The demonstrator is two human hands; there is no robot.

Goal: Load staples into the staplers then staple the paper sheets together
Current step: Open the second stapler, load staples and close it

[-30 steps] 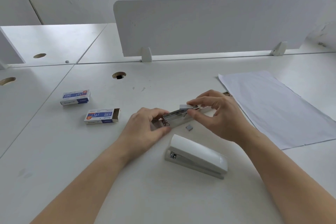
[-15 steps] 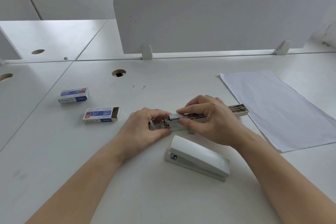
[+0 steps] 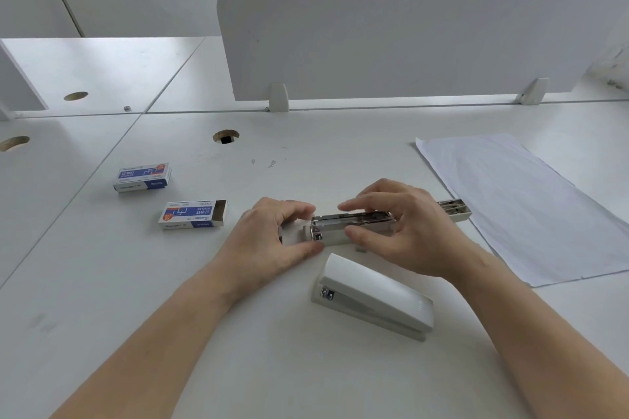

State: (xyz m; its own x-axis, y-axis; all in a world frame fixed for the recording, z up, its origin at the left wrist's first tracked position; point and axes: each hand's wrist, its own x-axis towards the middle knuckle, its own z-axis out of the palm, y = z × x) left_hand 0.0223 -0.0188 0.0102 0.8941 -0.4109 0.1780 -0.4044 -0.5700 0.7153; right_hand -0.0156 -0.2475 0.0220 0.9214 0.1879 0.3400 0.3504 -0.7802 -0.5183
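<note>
An open white stapler (image 3: 350,228) lies on the desk with its metal magazine facing up and its lid (image 3: 456,209) swung out to the right. My left hand (image 3: 269,241) curls round the stapler's front end, thumb against its lower edge. Over the magazine, my right hand (image 3: 408,235) has its fingers stretched just above the channel and its thumb against the near side. A second white stapler (image 3: 374,296) sits closed, closer to me. White paper sheets (image 3: 520,207) lie at the right.
Two blue-and-white staple boxes lie to the left: one closed (image 3: 143,177), one with its right end open (image 3: 194,214). A small loose piece of staples (image 3: 360,250) rests by the open stapler. A white divider panel (image 3: 408,44) stands behind, and a cable hole (image 3: 225,137) is in the desk.
My right hand brought a strip of staples down onto the magazine and pressed it in; now its fingers have lifted slightly. My left hand stayed at the stapler's front end.
</note>
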